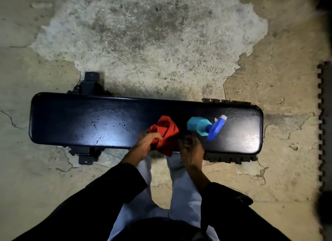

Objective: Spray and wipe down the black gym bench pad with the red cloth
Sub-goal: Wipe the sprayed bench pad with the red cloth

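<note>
The black gym bench pad [71,122] lies crosswise in front of me, with small droplets scattered over its middle. A crumpled red cloth [166,133] rests on the pad's near edge, partly hanging over it. My left hand [147,142] grips the cloth's left side. My right hand [191,150] sits just right of the cloth at the pad's edge, fingers curled; whether it touches the cloth is unclear. A blue spray bottle [204,126] lies on its side on the pad, right of the cloth, nozzle toward the right.
Cracked concrete floor [161,43] surrounds the bench. The bench's metal feet [86,160] stick out at the left end. Black interlocking mats [325,115] lie along the right edge and under the bench's right end. My legs stand close against the bench.
</note>
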